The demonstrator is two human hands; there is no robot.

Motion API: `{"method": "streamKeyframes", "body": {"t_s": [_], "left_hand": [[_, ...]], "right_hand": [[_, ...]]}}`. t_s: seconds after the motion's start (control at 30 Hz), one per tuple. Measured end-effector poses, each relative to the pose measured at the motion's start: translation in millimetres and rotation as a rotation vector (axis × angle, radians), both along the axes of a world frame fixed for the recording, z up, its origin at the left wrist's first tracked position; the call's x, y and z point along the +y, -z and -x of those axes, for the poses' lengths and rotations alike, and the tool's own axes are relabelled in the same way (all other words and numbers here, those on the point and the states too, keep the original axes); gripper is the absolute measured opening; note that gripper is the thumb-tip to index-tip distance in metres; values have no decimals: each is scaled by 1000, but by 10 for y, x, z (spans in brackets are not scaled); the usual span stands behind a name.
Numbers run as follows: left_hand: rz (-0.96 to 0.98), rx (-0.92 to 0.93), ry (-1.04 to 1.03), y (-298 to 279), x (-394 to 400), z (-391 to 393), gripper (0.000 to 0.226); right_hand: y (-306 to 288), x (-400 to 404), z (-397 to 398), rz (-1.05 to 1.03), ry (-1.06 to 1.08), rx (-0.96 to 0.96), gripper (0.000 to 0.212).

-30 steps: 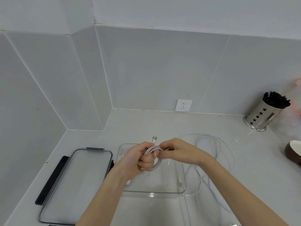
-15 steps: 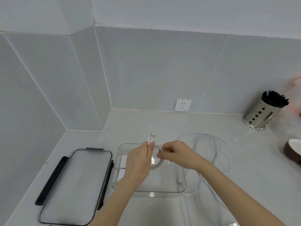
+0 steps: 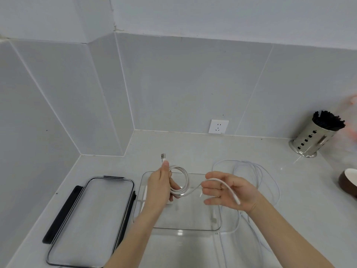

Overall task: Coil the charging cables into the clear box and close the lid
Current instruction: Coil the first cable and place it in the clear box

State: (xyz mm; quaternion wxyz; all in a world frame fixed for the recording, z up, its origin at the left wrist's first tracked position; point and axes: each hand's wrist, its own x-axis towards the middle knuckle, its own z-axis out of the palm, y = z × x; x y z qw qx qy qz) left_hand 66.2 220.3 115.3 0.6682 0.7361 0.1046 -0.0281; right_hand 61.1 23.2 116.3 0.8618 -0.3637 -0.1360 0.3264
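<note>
L hand [image 3: 161, 187] grips coiled cable [image 3: 182, 182].

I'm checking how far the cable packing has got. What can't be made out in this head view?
- Loose cable: its ends are hidden by the right hand and arm.
- Clear box contents: pale shapes, partly behind the left hand.
- Lid: near corner cut off by the bottom edge.
</note>
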Motion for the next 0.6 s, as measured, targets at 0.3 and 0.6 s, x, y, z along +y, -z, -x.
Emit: {"method": "streamKeyframes", "body": {"t_s": [0.3, 0.6], "left_hand": [[149, 63, -74, 44, -155, 25, 78], [11, -49, -54, 152, -103, -14, 68]], "right_hand": [[46, 344, -108, 125, 426, 305, 31], [139, 393, -83, 736, 244, 248, 25]]}}
